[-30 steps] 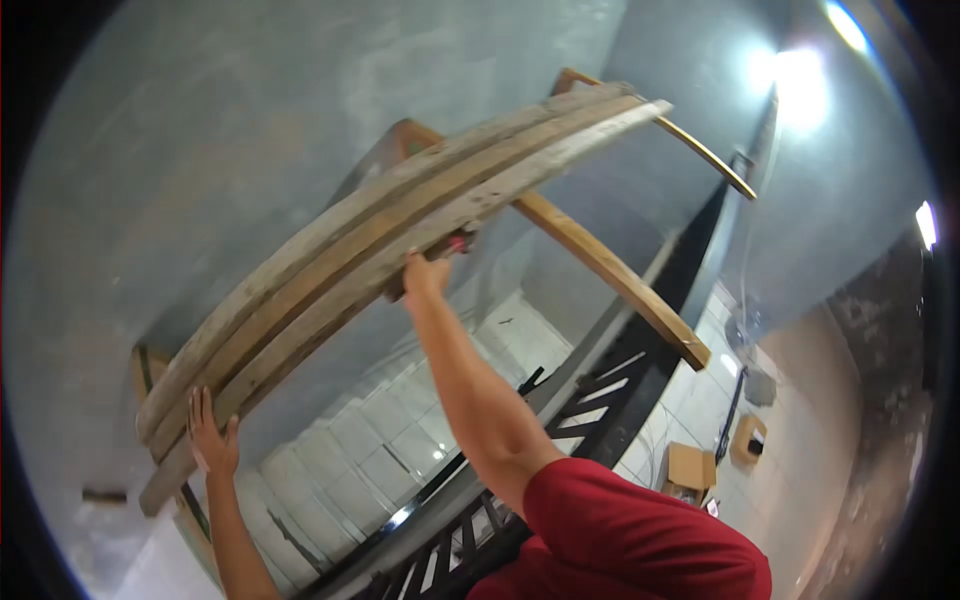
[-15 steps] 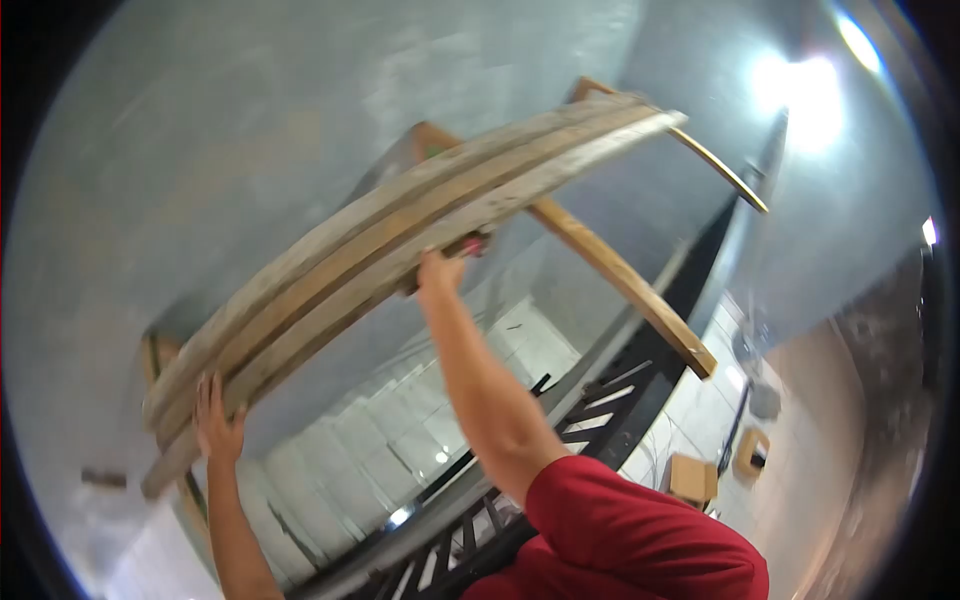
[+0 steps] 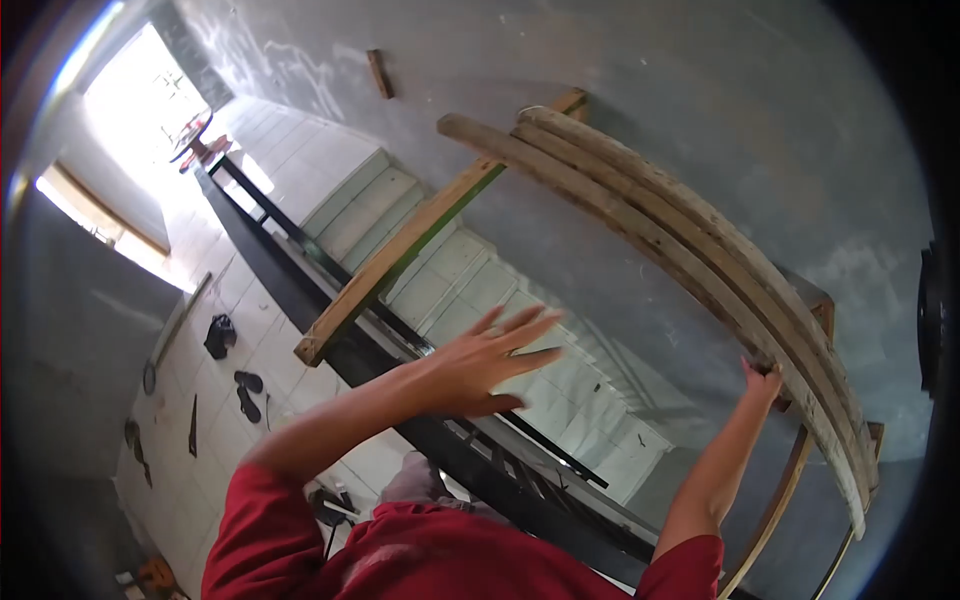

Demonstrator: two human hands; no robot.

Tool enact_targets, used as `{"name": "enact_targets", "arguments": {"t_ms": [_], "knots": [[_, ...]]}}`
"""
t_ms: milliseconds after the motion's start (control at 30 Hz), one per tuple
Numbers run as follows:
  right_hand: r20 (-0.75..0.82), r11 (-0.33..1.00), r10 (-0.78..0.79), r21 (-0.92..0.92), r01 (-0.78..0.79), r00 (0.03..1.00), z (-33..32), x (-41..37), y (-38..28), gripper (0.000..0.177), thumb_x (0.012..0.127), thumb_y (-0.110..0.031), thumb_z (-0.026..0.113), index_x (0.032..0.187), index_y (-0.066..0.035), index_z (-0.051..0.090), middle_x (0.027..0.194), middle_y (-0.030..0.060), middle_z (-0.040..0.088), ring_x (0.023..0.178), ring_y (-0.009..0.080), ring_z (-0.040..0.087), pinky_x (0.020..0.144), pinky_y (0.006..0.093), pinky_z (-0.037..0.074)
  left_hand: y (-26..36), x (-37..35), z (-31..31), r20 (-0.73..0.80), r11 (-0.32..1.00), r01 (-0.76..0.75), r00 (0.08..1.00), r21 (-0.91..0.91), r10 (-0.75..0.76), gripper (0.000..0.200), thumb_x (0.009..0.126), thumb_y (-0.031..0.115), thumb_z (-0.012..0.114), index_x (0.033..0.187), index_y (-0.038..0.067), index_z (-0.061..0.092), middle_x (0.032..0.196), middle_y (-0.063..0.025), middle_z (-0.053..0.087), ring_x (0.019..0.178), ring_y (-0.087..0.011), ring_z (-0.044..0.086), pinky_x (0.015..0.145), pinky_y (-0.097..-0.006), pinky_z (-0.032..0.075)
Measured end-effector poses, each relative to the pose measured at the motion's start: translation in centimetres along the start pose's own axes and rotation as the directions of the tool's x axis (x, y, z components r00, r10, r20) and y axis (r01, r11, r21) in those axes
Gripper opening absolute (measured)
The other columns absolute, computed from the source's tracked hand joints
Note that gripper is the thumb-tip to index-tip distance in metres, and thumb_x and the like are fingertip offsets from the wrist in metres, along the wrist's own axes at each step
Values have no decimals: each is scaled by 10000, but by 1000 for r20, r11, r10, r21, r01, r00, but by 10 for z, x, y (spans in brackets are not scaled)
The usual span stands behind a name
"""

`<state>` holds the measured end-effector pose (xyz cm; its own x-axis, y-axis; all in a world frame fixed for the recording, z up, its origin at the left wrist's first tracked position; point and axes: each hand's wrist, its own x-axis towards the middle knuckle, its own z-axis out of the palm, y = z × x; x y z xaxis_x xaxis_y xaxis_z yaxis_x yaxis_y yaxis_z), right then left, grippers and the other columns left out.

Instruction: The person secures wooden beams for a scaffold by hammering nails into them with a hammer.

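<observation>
Spread fingers show on my left hand (image 3: 490, 365), which hangs in the air over the stairwell, apart from the wood and holding nothing. My right hand (image 3: 764, 380) is closed at the lower edge of the nearest long plank (image 3: 650, 235). A small dark brown piece shows just below its fingers; what it grips is partly hidden. Several long, weathered planks lie side by side along the grey wall. They rest across a wooden crossbeam (image 3: 400, 262), whose near end sits over the black railing (image 3: 280, 275), and other supports farther right.
White tiled stairs (image 3: 440, 275) run down below the planks. Dark sandals (image 3: 248, 395) and a black bag (image 3: 219, 337) lie on the tiled floor at left. A short wood block (image 3: 380, 74) is fixed on the wall. Bright light comes through an opening at upper left.
My view has swung left toward the bright opening. My left hand has come off the plank's end and is now in the air. My right hand is still at the plank's lower edge.
</observation>
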<state>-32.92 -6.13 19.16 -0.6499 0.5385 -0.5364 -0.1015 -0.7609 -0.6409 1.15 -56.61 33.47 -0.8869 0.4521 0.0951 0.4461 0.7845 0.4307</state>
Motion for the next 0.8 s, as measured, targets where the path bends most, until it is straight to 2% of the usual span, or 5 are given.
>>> {"name": "enact_targets", "arguments": {"t_ms": [100,233,467,667,800], "knots": [[-18,983,179,47,-178,984,-33,45,-1,496,1035,-410,434,1358,-38,492,1381,121,500,1281,388,459,1124,654,217,9,-117,-28,-230,913,358,888,-195,-398,700,761,72,794,1408,122,532,1573,-183,330,1460,-357,311,1172,-470,291],[-162,990,118,-53,-128,980,-38,-11,24,393,1020,-365,450,1213,-41,561,1216,110,603,1175,364,541,1092,646,244,-8,-288,-15,-751,635,667,169,-390,-638,476,861,-90,579,1324,19,559,1460,-159,502,1279,-280,547,1037,-362,442],[96,998,-23,-61,29,995,-58,-140,51,141,962,-166,546,1067,-75,569,923,17,622,774,196,613,665,389,470,-68,-544,166,-413,97,483,-607,-870,-679,385,922,85,548,1290,-28,572,1209,-162,647,1115,-252,610,960,-341,469],[390,947,-121,-231,225,913,-62,-365,120,166,982,-184,613,910,-77,509,701,-17,424,606,102,404,522,262,388,-56,-601,289,-17,-299,706,-404,-642,-915,474,813,191,639,1256,25,615,1226,-229,619,1147,-375,596,985,-394,467],[511,807,-222,-382,451,831,-57,-460,167,209,972,-210,641,882,-100,488,670,-35,357,563,87,357,493,260,359,-56,-649,369,89,-32,918,4,-395,-996,435,809,251,692,1178,22,661,1208,-245,619,1216,-360,545,1110,-452,365]]}}
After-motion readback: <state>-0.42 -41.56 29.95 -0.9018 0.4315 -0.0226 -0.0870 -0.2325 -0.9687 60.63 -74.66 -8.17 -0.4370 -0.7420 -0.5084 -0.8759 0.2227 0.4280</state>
